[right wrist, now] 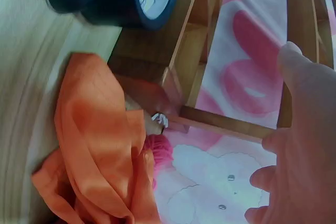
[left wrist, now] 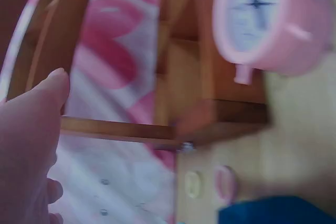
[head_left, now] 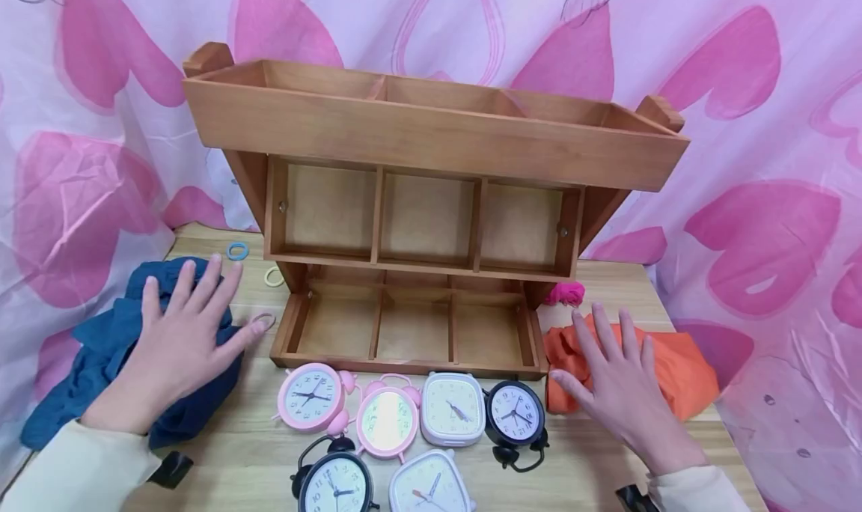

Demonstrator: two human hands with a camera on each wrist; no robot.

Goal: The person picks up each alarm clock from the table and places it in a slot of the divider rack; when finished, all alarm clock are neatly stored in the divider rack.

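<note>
Left hand (head_left: 176, 347) and right hand (head_left: 622, 396), fingers spread and released, flank six alarm clocks (head_left: 454, 409) crowding the wooden rack (head_left: 431, 139); blue cloth (head_left: 101, 358) and orange cloth (head_left: 682, 370) lie alongside.

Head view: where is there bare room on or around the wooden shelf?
Bare: the visible parts of the middle tier and bottom tier; also tabletop between the blue cloth and the leftmost pink clock. Crowded: just before the shelf, where six clocks cluster.
</note>
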